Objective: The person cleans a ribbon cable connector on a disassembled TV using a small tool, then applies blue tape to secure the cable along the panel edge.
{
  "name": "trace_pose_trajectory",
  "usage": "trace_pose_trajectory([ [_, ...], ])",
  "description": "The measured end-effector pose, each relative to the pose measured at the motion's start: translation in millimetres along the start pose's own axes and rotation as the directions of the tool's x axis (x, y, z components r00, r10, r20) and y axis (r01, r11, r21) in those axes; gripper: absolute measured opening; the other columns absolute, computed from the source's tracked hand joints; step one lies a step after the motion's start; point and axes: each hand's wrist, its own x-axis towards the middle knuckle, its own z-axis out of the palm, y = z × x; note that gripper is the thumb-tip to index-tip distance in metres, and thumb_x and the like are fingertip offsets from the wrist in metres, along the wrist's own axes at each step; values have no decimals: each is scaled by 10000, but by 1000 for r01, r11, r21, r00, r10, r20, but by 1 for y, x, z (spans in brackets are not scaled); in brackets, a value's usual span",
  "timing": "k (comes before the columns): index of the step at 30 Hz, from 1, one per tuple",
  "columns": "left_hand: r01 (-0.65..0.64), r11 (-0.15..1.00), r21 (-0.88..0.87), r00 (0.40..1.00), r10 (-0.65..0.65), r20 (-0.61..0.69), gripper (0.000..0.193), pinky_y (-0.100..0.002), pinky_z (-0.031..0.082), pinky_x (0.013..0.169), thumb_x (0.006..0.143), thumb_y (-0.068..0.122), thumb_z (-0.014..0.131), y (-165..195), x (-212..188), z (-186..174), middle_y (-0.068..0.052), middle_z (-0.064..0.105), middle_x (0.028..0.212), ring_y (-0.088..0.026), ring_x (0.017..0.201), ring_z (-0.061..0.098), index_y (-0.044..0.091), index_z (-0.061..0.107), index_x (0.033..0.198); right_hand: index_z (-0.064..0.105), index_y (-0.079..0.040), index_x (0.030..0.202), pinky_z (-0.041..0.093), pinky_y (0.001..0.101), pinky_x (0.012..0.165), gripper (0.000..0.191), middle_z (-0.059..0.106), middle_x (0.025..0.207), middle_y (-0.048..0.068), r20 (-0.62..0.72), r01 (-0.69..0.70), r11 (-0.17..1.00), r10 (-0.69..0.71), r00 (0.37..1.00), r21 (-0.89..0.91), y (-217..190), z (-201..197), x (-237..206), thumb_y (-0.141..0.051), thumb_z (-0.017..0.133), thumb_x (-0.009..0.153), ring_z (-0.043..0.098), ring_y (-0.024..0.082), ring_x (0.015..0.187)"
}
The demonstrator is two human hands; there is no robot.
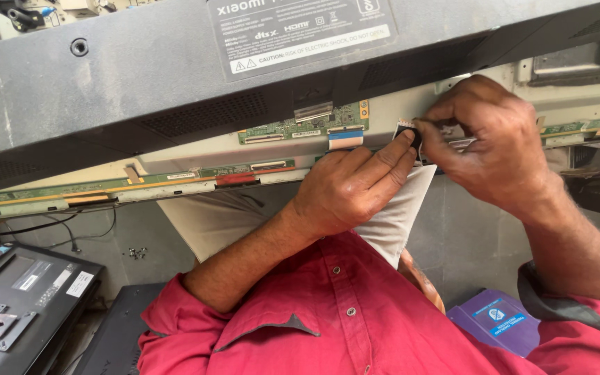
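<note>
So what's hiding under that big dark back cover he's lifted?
Under the dark back cover a green circuit board with flat ribbon cables and a long narrow board strip show. Both hands, left hand and right hand, pinch a small connector. Everything deeper is covered.

small black connector (411, 133) — pinched at the panel's lower edge.

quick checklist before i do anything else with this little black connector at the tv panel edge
1. Both hands on the small black connector: left hand and right hand pinch it, ok.
2. Connector seated or loose: cannot tell, fingers hide it.
3. Back cover clear of the green circuit board: lifted, ok.
4. Blue-tipped flat cable undamaged: cannot tell.
5. White sheet clear of the fingers: hangs below, ok.
</note>
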Motion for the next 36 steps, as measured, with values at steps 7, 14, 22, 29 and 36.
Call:
trace_pose_trajectory([
  [7,25,1000,-19,999,-25,-21,218,-294,516,678,981,82,706,1,-2,-1,-150,658,1370,-116,762,601,-2,718,1182,712,-19,948,461,332,604,131,651,884,81,-3,-29,999,29,1000,-29,-3,0,2,-70,831,936,578,197,686],
  [14,5,999,-32,1000,-5,-20,221,-298,511,668,967,74,707,-1,-2,-2,-139,664,1368,-123,755,592,-1,719,1176,714,-14,978,495,320,637,104,668,886,82,20,-51,997,50,999,56,-9,-7,2,-60,800,941,632,196,719],
  [22,1,1000,-29,1000,-1,-18,215,-297,501,665,963,69,707,-2,-2,-3,-117,675,1357,-120,762,593,11,730,1169,717,-15,959,499,347,662,111,679,926,97,19,-6,1000,6,1000,-13,-10,1,5,-51,813,918,642,249,772],
  [29,8,1000,-18,1000,-9,-18,216,-298,506,677,958,80,711,-2,-2,-5,-119,678,1346,-123,764,595,13,730,1162,727,-8,942,491,364,650,105,665,870,93,22,-23,999,24,999,-45,-13,4,5,-52,816,908,613,233,731],
  [36,13,1000,-25,1000,-14,-21,215,-295,500,665,946,78,713,-2,-1,-7,-124,681,1341,-119,754,596,7,732,1148,712,-9,930,518,344,677,99,682,893,89,-1,5,999,-5,1000,-42,-12,5,7,-50,801,937,650,229,773],
])
